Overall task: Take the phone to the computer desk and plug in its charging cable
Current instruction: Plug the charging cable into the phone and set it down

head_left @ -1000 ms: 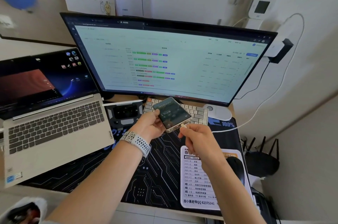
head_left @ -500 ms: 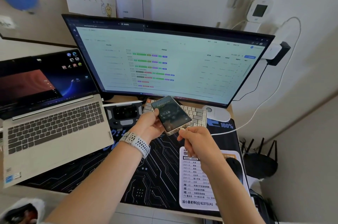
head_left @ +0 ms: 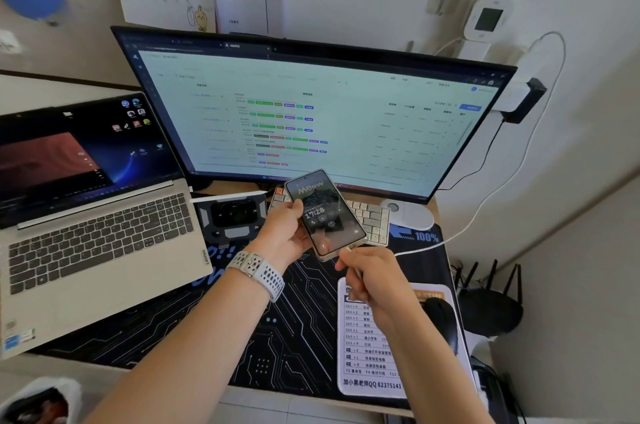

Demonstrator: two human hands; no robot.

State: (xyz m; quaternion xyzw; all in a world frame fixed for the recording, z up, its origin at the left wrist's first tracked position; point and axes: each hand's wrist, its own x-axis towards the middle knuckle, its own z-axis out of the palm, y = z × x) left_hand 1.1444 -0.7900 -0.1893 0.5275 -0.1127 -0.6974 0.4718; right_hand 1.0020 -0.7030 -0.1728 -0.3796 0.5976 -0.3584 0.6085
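Fingers of the left hand [head_left: 284,233] wrap the phone [head_left: 323,212] by its long edges, thumb along the near side, holding it tilted above the counter [head_left: 434,212] at the middle of the frame, in front of the monitor [head_left: 311,112] and over the small keyboard [head_left: 370,216]. Right hand [head_left: 374,271] fingers are pinched narrow on the white plug of the charging cable [head_left: 485,209], which meets the phone's lower end; whether the plug is fully seated cannot be told, as the fingertips cover the joint. From there the cable runs right and up the wall toward the adapter at the upper right.

By my judgement the phone is light, rigid and smooth, with glass that would suffer from a drop, so the side-edge grip is the safe one, bracing against the push. The cable is limp and gives no guidance; the stiff plug body is the place to hold, pushed straight along the port, never at an angle.
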